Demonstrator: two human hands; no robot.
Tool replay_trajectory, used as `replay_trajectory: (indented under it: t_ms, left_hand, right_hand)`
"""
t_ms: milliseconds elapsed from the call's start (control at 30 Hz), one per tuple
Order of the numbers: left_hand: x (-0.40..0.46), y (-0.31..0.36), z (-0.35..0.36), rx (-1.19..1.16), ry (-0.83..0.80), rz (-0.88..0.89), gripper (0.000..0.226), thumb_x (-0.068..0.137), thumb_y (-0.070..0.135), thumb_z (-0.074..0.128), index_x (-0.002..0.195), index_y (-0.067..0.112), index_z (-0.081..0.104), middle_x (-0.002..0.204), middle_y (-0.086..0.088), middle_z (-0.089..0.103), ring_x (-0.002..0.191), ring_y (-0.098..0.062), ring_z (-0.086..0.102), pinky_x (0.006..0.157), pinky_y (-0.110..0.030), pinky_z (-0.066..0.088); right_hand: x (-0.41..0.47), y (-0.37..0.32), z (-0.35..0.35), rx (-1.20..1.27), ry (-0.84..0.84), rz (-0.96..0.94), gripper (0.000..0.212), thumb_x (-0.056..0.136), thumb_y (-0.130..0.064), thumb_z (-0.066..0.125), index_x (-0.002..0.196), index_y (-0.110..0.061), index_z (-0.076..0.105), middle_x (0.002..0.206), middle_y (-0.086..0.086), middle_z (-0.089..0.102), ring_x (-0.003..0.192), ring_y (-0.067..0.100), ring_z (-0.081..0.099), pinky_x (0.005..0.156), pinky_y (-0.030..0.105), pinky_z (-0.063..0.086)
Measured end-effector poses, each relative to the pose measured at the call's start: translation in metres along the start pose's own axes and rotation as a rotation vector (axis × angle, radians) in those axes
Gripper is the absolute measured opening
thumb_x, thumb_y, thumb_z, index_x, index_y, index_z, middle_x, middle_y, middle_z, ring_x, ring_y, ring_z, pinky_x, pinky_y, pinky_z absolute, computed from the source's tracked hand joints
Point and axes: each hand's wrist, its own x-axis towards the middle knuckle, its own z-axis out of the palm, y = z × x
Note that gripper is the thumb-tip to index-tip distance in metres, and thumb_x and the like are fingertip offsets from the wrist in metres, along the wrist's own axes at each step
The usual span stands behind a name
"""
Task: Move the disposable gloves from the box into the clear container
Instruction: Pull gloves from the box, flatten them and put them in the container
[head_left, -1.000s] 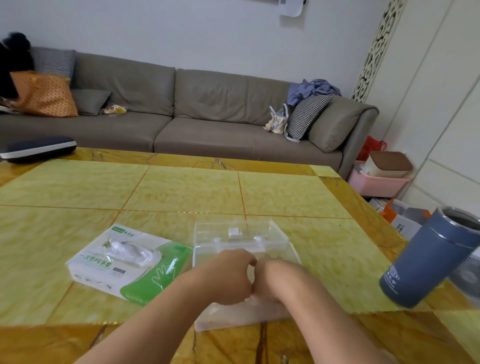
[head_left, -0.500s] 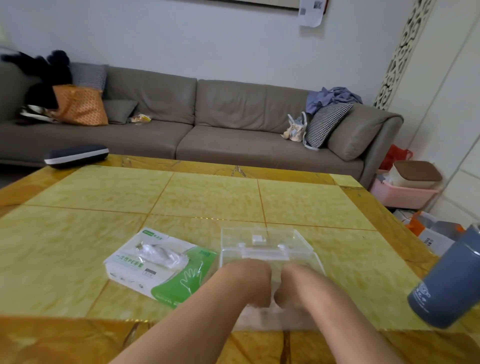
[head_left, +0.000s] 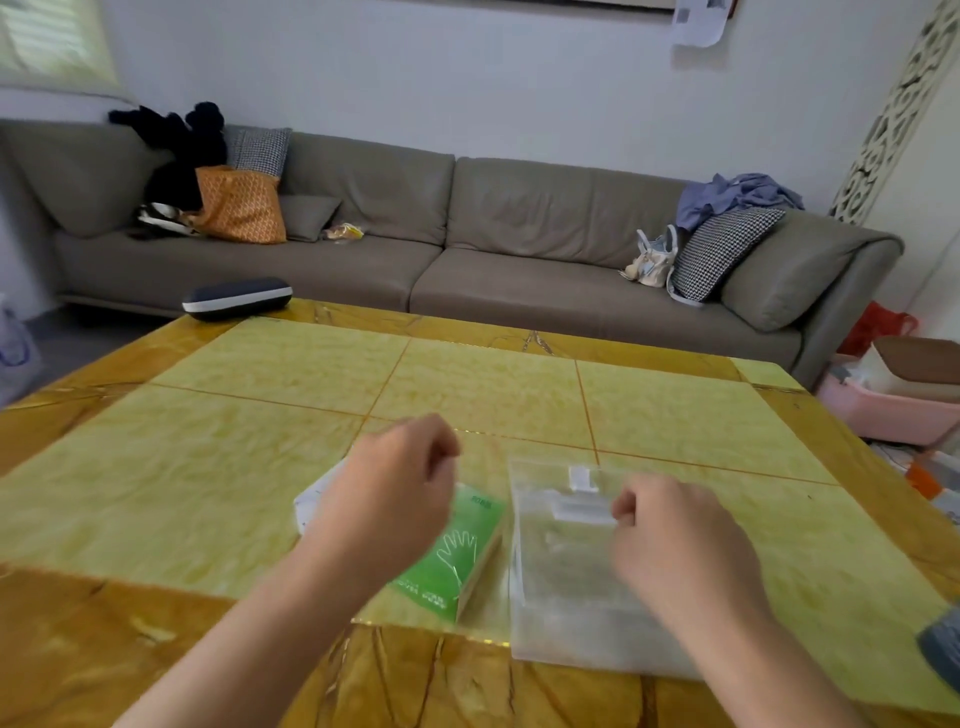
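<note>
The left hand's (head_left: 387, 501) fingers are curled in toward the palm, thumb against the forefinger; whether anything thin is pinched there cannot be told, as the hand is blurred. It hangs over the glove box (head_left: 457, 558), covering most of the box's white end. The right hand's (head_left: 675, 551) fingers are likewise curled, knuckles toward 11 o'clock, and it sits above the clear container (head_left: 550, 587); whether it touches or grips the container's rim cannot be told.

The glove box lies flat on the table (head_left: 675, 415), its green end with a white hand outline showing at 4 o'clock of the left hand. The clear container stands just beside it, at the box's 3 o'clock, with a small white clip or latch part near its far wall. Any gloves inside either one are too blurred to make out.

Both forearms come in from 6 o'clock. The table has a yellow-green marbled top with amber borders. At its 10 o'clock corner lies a dark oval case (head_left: 236, 299) with a pale band. A blue-grey tumbler (head_left: 943, 649) is cut off at 4 o'clock. Beyond the table, at 12 o'clock, runs a grey sofa (head_left: 467, 244) bearing an orange bag (head_left: 241, 205), checked cushions (head_left: 722, 252), a small pale handbag (head_left: 654, 260) and a heap of blue clothing (head_left: 732, 192). A pink bin (head_left: 883, 410) stands at 3 o'clock
</note>
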Motion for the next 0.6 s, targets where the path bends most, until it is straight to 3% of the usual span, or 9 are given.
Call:
replay_trajectory:
  t_ms: [133, 267, 367, 467, 600]
  left_hand:
    - [-0.004, -0.057, -0.008, 0.27, -0.123, -0.129, 0.015, 0.096, 0.027, 0.063, 0.109, 0.029, 0.069, 0.112, 0.012, 0.065, 0.092, -0.006, 0.063, 0.08, -0.029, 0.057]
    - [-0.004, -0.061, -0.005, 0.305, -0.203, -0.115, 0.011, 0.094, 0.035, 0.063, 0.102, 0.036, 0.071, 0.101, 0.018, 0.064, 0.085, -0.004, 0.063, 0.075, -0.031, 0.059]
    - [-0.002, -0.058, -0.004, 0.294, -0.224, -0.115, 0.009, 0.093, 0.041, 0.064, 0.097, 0.039, 0.072, 0.091, 0.018, 0.063, 0.08, -0.003, 0.063, 0.073, -0.03, 0.057]
    - [-0.003, -0.059, 0.0, 0.312, -0.239, -0.102, 0.012, 0.093, 0.035, 0.063, 0.09, 0.036, 0.074, 0.09, 0.016, 0.062, 0.082, -0.007, 0.062, 0.074, -0.031, 0.057]
    - [-0.002, -0.062, 0.003, 0.261, -0.214, -0.084, 0.013, 0.096, 0.032, 0.059, 0.086, 0.034, 0.067, 0.095, 0.017, 0.057, 0.087, -0.007, 0.06, 0.077, -0.033, 0.056]
  right_hand:
    - [-0.012, -0.03, 0.01, 0.052, 0.084, -0.29, 0.034, 0.092, -0.005, 0.051, 0.115, -0.026, 0.063, 0.102, -0.014, 0.062, 0.099, 0.009, 0.058, 0.09, 0.03, 0.055]
    - [-0.031, -0.066, 0.019, 0.018, -0.068, -0.599, 0.05, 0.094, -0.009, 0.042, 0.14, -0.022, 0.056, 0.135, -0.008, 0.059, 0.127, 0.016, 0.049, 0.116, 0.035, 0.037]
    - [-0.037, -0.08, 0.029, 0.005, -0.21, -0.669, 0.046, 0.094, -0.012, 0.045, 0.137, -0.024, 0.055, 0.135, -0.008, 0.054, 0.126, 0.018, 0.043, 0.114, 0.033, 0.032]
    - [-0.038, -0.082, 0.033, -0.028, -0.252, -0.667, 0.045, 0.091, -0.011, 0.051, 0.134, -0.025, 0.056, 0.131, -0.007, 0.051, 0.122, 0.021, 0.042, 0.106, 0.03, 0.032]
    - [-0.039, -0.081, 0.033, -0.03, -0.273, -0.666, 0.054, 0.09, -0.01, 0.054, 0.14, -0.029, 0.053, 0.138, -0.009, 0.047, 0.127, 0.021, 0.039, 0.108, 0.031, 0.031]
